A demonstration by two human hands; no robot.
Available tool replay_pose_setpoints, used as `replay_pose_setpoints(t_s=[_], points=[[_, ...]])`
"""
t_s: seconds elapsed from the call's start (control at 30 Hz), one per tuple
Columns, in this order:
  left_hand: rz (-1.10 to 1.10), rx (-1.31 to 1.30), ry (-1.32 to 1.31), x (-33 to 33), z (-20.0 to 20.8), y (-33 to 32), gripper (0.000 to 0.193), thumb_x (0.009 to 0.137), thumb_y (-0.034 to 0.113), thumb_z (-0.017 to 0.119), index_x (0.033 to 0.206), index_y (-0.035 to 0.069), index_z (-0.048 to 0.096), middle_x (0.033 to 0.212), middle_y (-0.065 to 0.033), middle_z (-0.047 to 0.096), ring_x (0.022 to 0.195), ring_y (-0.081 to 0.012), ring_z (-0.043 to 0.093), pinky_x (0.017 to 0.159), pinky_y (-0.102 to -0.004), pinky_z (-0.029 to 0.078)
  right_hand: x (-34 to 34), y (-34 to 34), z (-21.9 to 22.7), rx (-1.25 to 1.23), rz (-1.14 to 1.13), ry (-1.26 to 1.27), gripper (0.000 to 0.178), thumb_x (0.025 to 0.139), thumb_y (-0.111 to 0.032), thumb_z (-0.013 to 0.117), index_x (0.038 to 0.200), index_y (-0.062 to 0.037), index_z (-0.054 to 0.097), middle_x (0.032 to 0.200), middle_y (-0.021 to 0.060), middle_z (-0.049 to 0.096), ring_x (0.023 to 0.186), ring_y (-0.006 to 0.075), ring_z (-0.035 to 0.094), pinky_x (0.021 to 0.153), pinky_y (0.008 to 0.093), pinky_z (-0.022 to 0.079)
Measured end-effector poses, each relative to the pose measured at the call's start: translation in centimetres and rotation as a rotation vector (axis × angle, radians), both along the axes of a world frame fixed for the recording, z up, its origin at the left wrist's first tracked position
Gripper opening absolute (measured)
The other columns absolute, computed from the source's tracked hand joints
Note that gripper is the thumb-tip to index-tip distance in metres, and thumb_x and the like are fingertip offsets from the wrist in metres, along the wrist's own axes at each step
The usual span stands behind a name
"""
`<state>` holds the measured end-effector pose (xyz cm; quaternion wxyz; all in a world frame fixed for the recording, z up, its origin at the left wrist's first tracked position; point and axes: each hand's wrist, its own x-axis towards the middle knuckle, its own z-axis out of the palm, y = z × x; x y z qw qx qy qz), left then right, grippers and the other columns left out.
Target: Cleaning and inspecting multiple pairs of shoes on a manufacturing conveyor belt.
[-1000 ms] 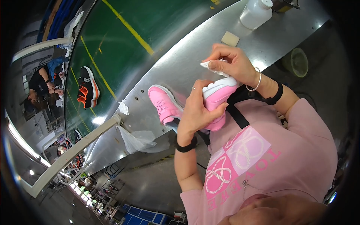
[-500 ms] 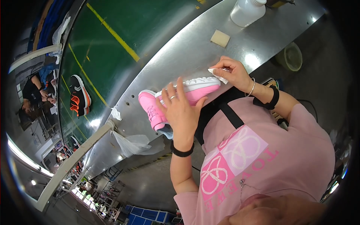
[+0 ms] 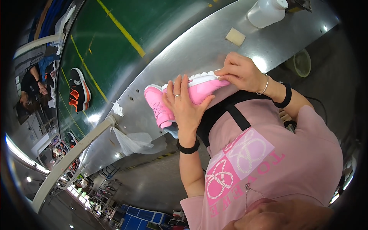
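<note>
Two pink sneakers lie together on the metal table. The near one (image 3: 203, 90) rests on its side with its white sole edge up. The other sneaker (image 3: 156, 104) points its laced upper to the left, partly behind my left hand. My left hand (image 3: 186, 105), with a ring on one finger, lies over the near sneaker and holds it, thumb along the pink upper. My right hand (image 3: 240, 73) is closed in a pinch at the right end of the white sole. A white cloth is mostly hidden in its fingers.
A green conveyor belt (image 3: 115, 50) with a black-and-orange sneaker (image 3: 79, 90) runs beyond the metal table (image 3: 184, 50). Right of my hands are a cream block (image 3: 235, 37) and a white bottle (image 3: 266, 13). A plastic bag (image 3: 132, 142) hangs by the rail (image 3: 74, 157). A co-worker sits far left.
My right hand has come onto the end of the sole, and the white cloth shows less. My left fingers have settled on the sneaker. The orange-and-black sneaker has shifted slightly left.
</note>
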<state>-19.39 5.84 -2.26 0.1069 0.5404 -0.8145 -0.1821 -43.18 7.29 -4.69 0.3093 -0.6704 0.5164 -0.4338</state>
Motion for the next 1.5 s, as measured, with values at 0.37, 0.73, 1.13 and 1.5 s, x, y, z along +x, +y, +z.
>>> replay_pose_setpoints(t_s=[0.37,0.73,1.13,1.5], points=[[0.025,-0.027,0.008,0.6,-1.2,-0.1,0.091,0.063,0.047,0.09,0.137,0.008,0.055,0.141,-0.0102,0.054,0.138,-0.0367,0.04,0.114,-0.0558,0.024,5.2,-4.8,-0.3,-0.205,0.178,0.231,0.009,0.08,-0.01,0.072,0.084,-0.0054,0.066,0.082,0.0094,0.051,0.079,0.03,0.057,0.069,0.0409,0.047],[0.021,-0.042,0.033,0.7,-1.3,-0.3,0.09,0.063,0.05,0.09,0.136,0.008,0.056,0.139,-0.0104,0.056,0.138,-0.0358,0.041,0.113,-0.0566,0.025,3.6,-3.3,0.4,-0.226,0.241,0.312,0.013,0.078,-0.012,0.073,0.085,-0.0052,0.064,0.083,0.0103,0.051,0.08,0.0302,0.056,0.071,0.0404,0.046],[-0.006,-0.008,-0.064,1.7,-0.7,0.4,0.103,0.056,0.031,0.093,0.144,0.009,0.045,0.146,-0.0128,0.047,0.142,-0.0381,0.034,0.114,-0.0615,0.023,1.7,-1.9,2.1,-0.194,0.311,0.368,0.01,0.077,-0.01,0.073,0.082,-0.0061,0.066,0.085,0.009,0.055,0.084,0.0306,0.058,0.076,0.0416,0.048],[0.072,0.039,0.038,0.7,0.5,-1.3,0.09,0.059,0.033,0.092,0.134,0.003,0.054,0.122,-0.0192,0.062,0.123,-0.0402,0.051,0.102,-0.0505,0.04,-5.4,0.8,4.3,-0.208,-0.193,0.295,0.015,0.079,-0.007,0.079,0.093,-0.0092,0.075,0.079,0.0065,0.056,0.071,0.0235,0.057,0.064,0.034,0.047]])
